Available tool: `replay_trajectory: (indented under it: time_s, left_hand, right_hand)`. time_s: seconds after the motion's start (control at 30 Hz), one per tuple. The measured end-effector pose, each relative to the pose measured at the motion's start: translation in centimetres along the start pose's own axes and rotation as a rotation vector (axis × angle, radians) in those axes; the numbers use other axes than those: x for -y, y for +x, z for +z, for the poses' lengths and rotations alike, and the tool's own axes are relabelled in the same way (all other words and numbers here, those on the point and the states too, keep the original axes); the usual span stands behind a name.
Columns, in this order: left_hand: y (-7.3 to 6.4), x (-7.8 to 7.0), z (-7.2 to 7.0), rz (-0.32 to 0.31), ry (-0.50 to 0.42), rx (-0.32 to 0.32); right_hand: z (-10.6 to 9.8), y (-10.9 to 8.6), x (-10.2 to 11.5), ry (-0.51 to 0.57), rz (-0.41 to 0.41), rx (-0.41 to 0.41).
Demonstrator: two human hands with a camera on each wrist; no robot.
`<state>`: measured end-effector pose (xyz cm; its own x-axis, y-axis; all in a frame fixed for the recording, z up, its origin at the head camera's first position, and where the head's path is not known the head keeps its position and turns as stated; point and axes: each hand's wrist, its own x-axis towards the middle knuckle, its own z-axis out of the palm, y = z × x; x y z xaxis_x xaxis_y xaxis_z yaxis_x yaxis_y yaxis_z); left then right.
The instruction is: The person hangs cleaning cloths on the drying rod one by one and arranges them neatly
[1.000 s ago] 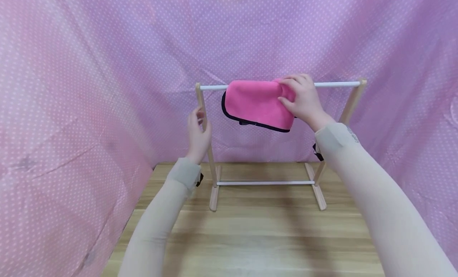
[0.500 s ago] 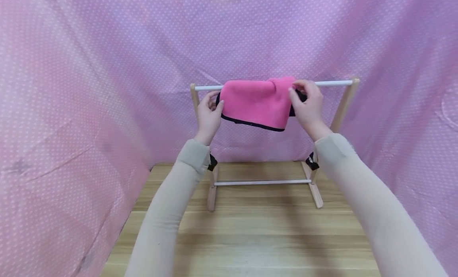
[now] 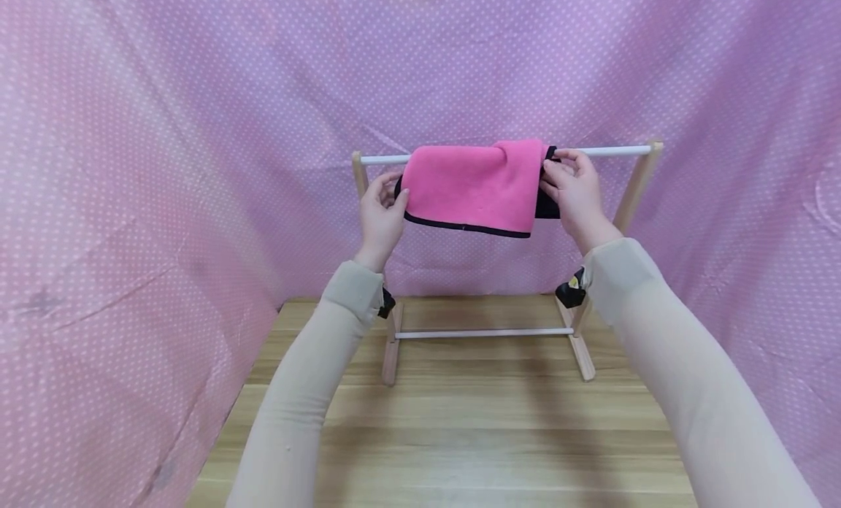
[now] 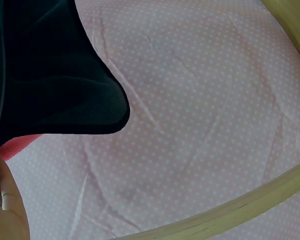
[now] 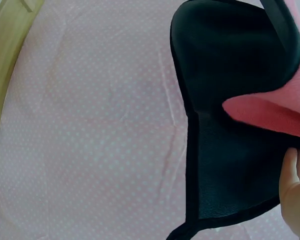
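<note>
A pink fleece piece with black binding (image 3: 466, 190) hangs folded over the white top rod (image 3: 614, 151) of a small wooden rack. My left hand (image 3: 382, 222) pinches its left edge between thumb and fingers. At the other end, my right hand (image 3: 581, 198) pinches the black part that sticks out past the pink layer. In the right wrist view the black underside (image 5: 235, 165) spreads out, with a strap-like end at its lower corner and the right fingers (image 5: 290, 170) at its edge. The left wrist view shows a rounded black flap (image 4: 65, 95) beyond the left hand (image 4: 10, 212).
The rack stands on a wood-grain tabletop (image 3: 460, 435), its feet joined by a white lower rod (image 3: 486, 333). Its right post (image 3: 637, 187) rises just beyond the right hand. A pink dotted curtain (image 3: 460, 63) surrounds the back and sides.
My left hand has moved right from the rack's left post and taken hold of the fleece's left edge. My right hand has shifted right from the pink top to the black edge, drawing it outward.
</note>
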<state>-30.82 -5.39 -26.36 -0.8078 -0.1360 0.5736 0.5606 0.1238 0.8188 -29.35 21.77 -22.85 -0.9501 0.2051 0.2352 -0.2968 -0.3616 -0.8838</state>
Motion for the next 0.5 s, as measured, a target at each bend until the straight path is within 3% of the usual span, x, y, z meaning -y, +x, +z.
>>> replay_trajectory:
  time_s: [0.07, 0.3, 0.5]
  left_hand:
    - [-0.1, 0.1, -0.2, -0.002, -0.008, -0.002]
    - [-0.7, -1.8, -1.3, -0.063, -0.032, -0.009]
    - [0.2, -0.4, -2.2, -0.039, -0.046, -0.112]
  right_hand:
    - [0.1, 0.1, 0.2, -0.029, 0.011, -0.011]
    - [0.1, 0.5, 1.9, -0.138, 0.078, 0.001]
    - [-0.8, 1.3, 4.2, -0.102, 0.037, -0.007]
